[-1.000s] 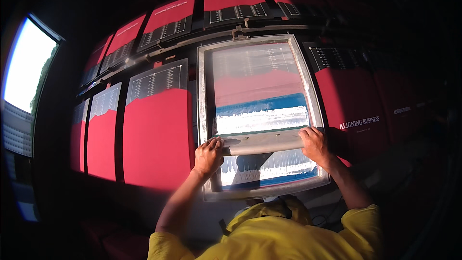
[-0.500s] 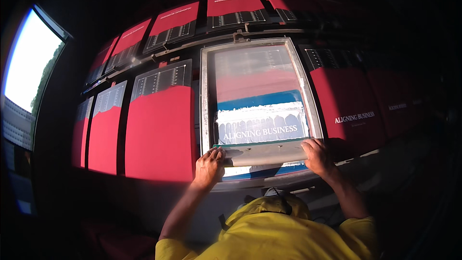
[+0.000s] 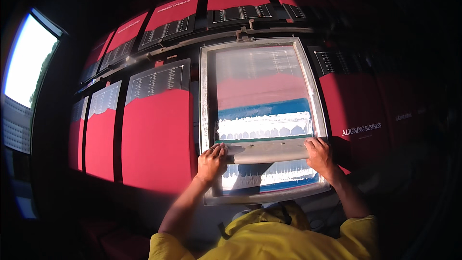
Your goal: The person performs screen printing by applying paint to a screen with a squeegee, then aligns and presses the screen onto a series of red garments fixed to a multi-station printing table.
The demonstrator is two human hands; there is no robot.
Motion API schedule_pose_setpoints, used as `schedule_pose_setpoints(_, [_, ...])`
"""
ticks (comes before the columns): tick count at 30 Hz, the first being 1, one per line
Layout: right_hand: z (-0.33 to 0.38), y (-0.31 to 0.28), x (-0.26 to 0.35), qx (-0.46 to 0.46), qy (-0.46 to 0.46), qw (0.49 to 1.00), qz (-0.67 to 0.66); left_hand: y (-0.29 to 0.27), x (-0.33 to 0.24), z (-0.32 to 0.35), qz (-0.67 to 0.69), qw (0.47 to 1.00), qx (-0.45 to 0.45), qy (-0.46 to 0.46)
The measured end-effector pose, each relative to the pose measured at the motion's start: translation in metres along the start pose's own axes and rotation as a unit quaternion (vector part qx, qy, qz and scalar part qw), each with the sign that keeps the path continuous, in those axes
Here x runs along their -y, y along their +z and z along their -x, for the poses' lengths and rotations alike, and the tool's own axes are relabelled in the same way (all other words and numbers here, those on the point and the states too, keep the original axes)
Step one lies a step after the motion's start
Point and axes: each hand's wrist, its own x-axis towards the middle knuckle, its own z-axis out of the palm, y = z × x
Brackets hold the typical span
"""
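My left hand (image 3: 211, 163) and my right hand (image 3: 320, 158) are closed around the two ends of a wide squeegee (image 3: 267, 151), with its handle toward me and a green blade edge on the far side. It lies across a screen-printing frame (image 3: 204, 91) with metal rails. White ink (image 3: 257, 126) spreads over the mesh beyond the squeegee, ending in a scalloped edge near the blade. More white ink (image 3: 274, 173) shows on my side, partly in shadow. A blue band (image 3: 264, 108) crosses the mesh. Under the see-through mesh, a red and black panel is dimly visible.
Red and black printed panels stand in two rows, such as the large left one (image 3: 156, 135), the right one (image 3: 353, 101) and a far one (image 3: 238, 2). A metal rail (image 3: 187, 43) with clamps runs between the rows. A bright window (image 3: 33, 62) is at far left.
The squeegee in both hands has moved away from me over the mesh. White lettering beyond its blade is now hidden, and more inked mesh shows on my side. The whole view has shifted slightly.
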Motion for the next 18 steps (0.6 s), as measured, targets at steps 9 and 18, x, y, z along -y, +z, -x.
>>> schedule_pose_setpoints(9, [-0.053,-0.020,-0.009,0.002,0.021,0.999,-0.030,-0.010,0.027,-0.051,0.041,0.998,0.037,-0.040])
schedule_pose_setpoints(18, [0.074,0.022,-0.072,0.144,0.035,0.966,0.213,-0.038,-0.037,0.045,0.037,0.998,0.024,-0.041])
